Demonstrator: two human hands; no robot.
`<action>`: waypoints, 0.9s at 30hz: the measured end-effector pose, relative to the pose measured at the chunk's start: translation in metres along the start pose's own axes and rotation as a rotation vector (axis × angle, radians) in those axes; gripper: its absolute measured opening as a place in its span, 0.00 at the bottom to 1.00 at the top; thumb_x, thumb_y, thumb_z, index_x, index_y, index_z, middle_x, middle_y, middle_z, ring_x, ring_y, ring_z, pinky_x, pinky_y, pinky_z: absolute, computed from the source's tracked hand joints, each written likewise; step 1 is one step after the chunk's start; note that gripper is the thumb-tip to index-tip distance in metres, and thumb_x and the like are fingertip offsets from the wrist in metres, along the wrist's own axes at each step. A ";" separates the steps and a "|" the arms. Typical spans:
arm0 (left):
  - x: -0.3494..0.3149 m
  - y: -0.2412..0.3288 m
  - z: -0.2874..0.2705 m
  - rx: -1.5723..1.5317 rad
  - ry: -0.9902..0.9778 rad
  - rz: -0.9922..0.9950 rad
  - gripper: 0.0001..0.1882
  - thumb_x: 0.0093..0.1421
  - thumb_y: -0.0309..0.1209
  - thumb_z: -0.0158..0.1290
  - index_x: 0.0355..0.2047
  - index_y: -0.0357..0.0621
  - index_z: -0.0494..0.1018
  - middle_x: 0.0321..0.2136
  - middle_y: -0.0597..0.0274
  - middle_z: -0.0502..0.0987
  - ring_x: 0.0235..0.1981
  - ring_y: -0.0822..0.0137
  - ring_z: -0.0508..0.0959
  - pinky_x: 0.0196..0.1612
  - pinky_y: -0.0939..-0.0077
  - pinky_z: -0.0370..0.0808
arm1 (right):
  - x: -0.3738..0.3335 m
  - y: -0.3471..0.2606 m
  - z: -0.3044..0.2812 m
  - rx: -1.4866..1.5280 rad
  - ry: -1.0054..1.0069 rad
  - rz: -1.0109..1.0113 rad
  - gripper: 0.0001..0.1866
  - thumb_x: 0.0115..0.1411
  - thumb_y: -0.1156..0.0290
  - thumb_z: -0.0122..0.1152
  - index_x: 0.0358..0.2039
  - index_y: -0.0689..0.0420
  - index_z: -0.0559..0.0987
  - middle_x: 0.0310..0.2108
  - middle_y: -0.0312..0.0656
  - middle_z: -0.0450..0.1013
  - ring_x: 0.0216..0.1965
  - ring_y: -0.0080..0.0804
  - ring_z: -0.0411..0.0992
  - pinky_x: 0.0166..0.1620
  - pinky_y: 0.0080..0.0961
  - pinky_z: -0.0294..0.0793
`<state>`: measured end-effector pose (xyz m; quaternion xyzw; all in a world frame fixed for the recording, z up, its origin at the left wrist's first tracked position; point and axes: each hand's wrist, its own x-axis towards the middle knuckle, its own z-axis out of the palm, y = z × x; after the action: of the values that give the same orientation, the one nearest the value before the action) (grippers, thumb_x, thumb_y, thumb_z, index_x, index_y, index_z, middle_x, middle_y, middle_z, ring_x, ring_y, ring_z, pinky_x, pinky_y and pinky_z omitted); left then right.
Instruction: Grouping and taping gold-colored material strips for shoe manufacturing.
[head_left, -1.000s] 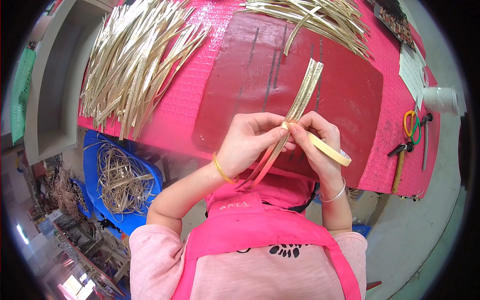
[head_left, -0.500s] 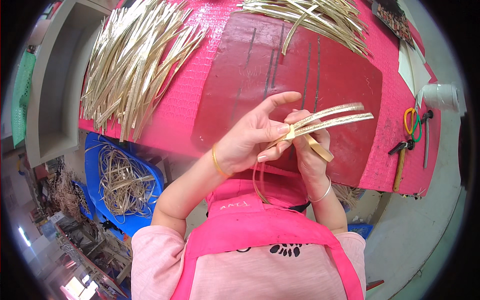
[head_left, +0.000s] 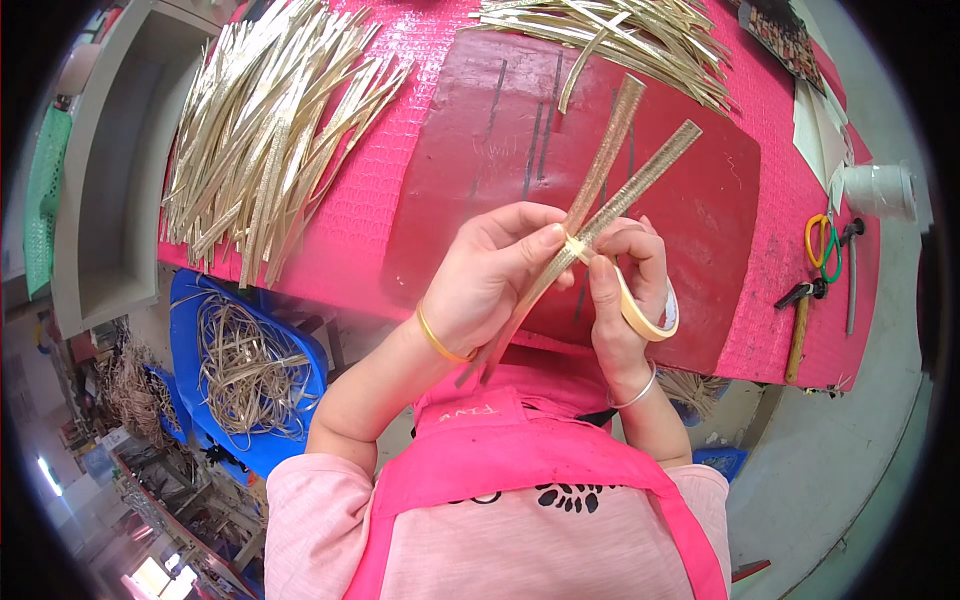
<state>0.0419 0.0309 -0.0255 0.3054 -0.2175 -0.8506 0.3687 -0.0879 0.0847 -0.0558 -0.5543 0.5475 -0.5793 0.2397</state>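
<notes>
Two flat gold strips (head_left: 625, 195) are pinched together at their middle by my left hand (head_left: 497, 262), thumb against bent fingers. Their upper ends fan apart over the red board, and their lower ends hang past my left wrist. A band of pale yellow tape (head_left: 576, 247) wraps the strips where they meet. My right hand (head_left: 627, 300) is closed on the tape roll (head_left: 654, 318), with its thumb and index finger close to the wrapped spot. Part of the roll is hidden behind the fingers.
Under my hands lies a dark red board (head_left: 690, 240) with black lines, on a pink table cover (head_left: 385, 165). Gold strips are heaped at left (head_left: 270, 130) and far back (head_left: 680, 50). Scissors (head_left: 822, 245), a hammer (head_left: 798, 335) and a spool (head_left: 880, 192) lie right; a blue bin (head_left: 185, 330) stands left.
The gold strips have turned from pointing right to pointing up and away. The tape roll has swung to the right and shows more of its ring. My left index finger has folded in.
</notes>
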 end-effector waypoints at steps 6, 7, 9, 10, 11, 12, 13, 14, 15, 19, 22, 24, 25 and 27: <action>0.010 0.002 -0.011 -0.156 -0.368 -0.234 0.10 0.52 0.26 0.49 0.34 0.34 0.68 0.26 0.59 0.72 0.27 0.74 0.73 0.31 0.84 0.71 | -0.003 -0.001 0.010 0.725 0.015 0.361 0.13 0.52 0.72 0.54 0.35 0.58 0.61 0.31 0.35 0.65 0.33 0.17 0.63 0.36 0.13 0.63; 0.006 0.004 -0.001 0.147 -0.190 -0.102 0.10 0.51 0.26 0.50 0.34 0.34 0.69 0.26 0.60 0.72 0.27 0.75 0.72 0.32 0.84 0.70 | -0.001 0.001 0.010 0.725 0.015 0.361 0.13 0.52 0.72 0.54 0.35 0.58 0.61 0.31 0.35 0.65 0.33 0.17 0.63 0.36 0.13 0.63; 0.000 0.005 0.004 0.448 -0.007 0.033 0.10 0.50 0.26 0.51 0.34 0.33 0.69 0.25 0.60 0.72 0.28 0.75 0.72 0.32 0.85 0.69 | 0.003 0.002 0.011 0.530 0.009 0.298 0.13 0.52 0.72 0.54 0.35 0.58 0.62 0.30 0.35 0.64 0.31 0.18 0.63 0.37 0.14 0.63; -0.003 0.005 0.003 0.592 -0.060 0.177 0.10 0.50 0.26 0.51 0.33 0.33 0.70 0.25 0.61 0.72 0.28 0.76 0.72 0.33 0.85 0.69 | 0.006 -0.007 0.012 0.642 0.037 0.345 0.12 0.51 0.72 0.55 0.34 0.58 0.63 0.29 0.34 0.64 0.31 0.18 0.62 0.37 0.15 0.62; -0.004 0.006 0.002 0.733 -0.114 0.321 0.10 0.50 0.25 0.52 0.33 0.33 0.71 0.25 0.62 0.72 0.28 0.76 0.71 0.34 0.85 0.68 | 0.006 -0.006 0.012 0.643 0.037 0.345 0.12 0.51 0.72 0.55 0.34 0.58 0.63 0.29 0.34 0.64 0.31 0.18 0.62 0.37 0.15 0.62; -0.005 0.006 0.002 0.734 -0.113 0.320 0.10 0.50 0.25 0.52 0.33 0.33 0.71 0.25 0.62 0.72 0.28 0.76 0.71 0.34 0.85 0.68 | 0.006 -0.005 0.012 0.530 0.010 0.287 0.11 0.52 0.71 0.54 0.32 0.58 0.64 0.28 0.34 0.64 0.31 0.21 0.62 0.40 0.19 0.61; -0.006 0.007 0.002 0.623 -0.070 0.222 0.09 0.51 0.25 0.50 0.33 0.33 0.70 0.24 0.62 0.73 0.27 0.75 0.72 0.33 0.85 0.68 | 0.005 -0.003 0.011 0.417 -0.017 0.229 0.09 0.52 0.71 0.53 0.31 0.58 0.65 0.27 0.34 0.64 0.32 0.24 0.62 0.42 0.23 0.59; -0.006 0.008 0.003 0.511 -0.028 0.125 0.08 0.52 0.25 0.49 0.32 0.32 0.70 0.24 0.61 0.73 0.26 0.75 0.72 0.32 0.85 0.69 | 0.003 -0.001 0.006 0.157 -0.064 0.195 0.06 0.52 0.69 0.51 0.27 0.57 0.67 0.26 0.36 0.64 0.34 0.31 0.61 0.48 0.32 0.52; -0.006 0.009 0.003 0.398 0.013 0.030 0.08 0.52 0.24 0.48 0.32 0.32 0.70 0.23 0.61 0.73 0.24 0.74 0.73 0.30 0.85 0.69 | 0.005 -0.002 0.005 0.157 -0.065 0.194 0.06 0.52 0.69 0.51 0.27 0.57 0.67 0.26 0.36 0.64 0.34 0.31 0.61 0.48 0.32 0.52; -0.010 0.006 0.005 0.323 0.033 0.033 0.08 0.54 0.27 0.47 0.30 0.32 0.69 0.20 0.62 0.71 0.15 0.77 0.69 0.16 0.88 0.64 | 0.015 -0.007 0.005 -0.107 -0.080 -0.024 0.06 0.51 0.69 0.50 0.20 0.55 0.70 0.25 0.37 0.64 0.35 0.33 0.62 0.51 0.36 0.47; -0.017 0.023 -0.001 0.365 0.031 -0.128 0.08 0.53 0.27 0.48 0.28 0.33 0.69 0.19 0.63 0.70 0.11 0.80 0.64 0.12 0.89 0.59 | 0.023 -0.015 -0.002 -0.139 -0.305 -0.087 0.03 0.48 0.72 0.52 0.20 0.55 0.71 0.24 0.36 0.64 0.37 0.31 0.63 0.52 0.37 0.46; -0.027 0.038 0.003 0.517 0.073 -0.286 0.08 0.52 0.29 0.49 0.28 0.35 0.70 0.16 0.67 0.69 0.09 0.81 0.62 0.12 0.89 0.56 | 0.030 -0.016 -0.012 -0.174 -0.471 -0.137 0.03 0.48 0.72 0.53 0.20 0.55 0.70 0.23 0.35 0.64 0.36 0.31 0.63 0.52 0.36 0.46; -0.029 0.059 0.006 0.750 0.186 -0.271 0.08 0.51 0.30 0.50 0.27 0.36 0.70 0.15 0.69 0.68 0.10 0.82 0.63 0.12 0.88 0.57 | 0.030 -0.014 -0.019 -0.214 -0.632 -0.174 0.03 0.47 0.73 0.53 0.19 0.55 0.70 0.23 0.35 0.63 0.35 0.30 0.63 0.52 0.36 0.46; -0.033 0.112 -0.018 0.774 0.218 0.113 0.06 0.51 0.27 0.48 0.27 0.39 0.71 0.17 0.69 0.71 0.14 0.82 0.67 0.16 0.91 0.61 | 0.033 0.005 -0.033 -0.232 -0.666 -0.129 0.05 0.45 0.73 0.55 0.18 0.55 0.69 0.20 0.35 0.61 0.31 0.29 0.62 0.51 0.35 0.47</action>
<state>0.1270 -0.0175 0.0398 0.4974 -0.4978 -0.6470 0.2936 -0.1282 0.0665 -0.0411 -0.7697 0.4654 -0.3148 0.3030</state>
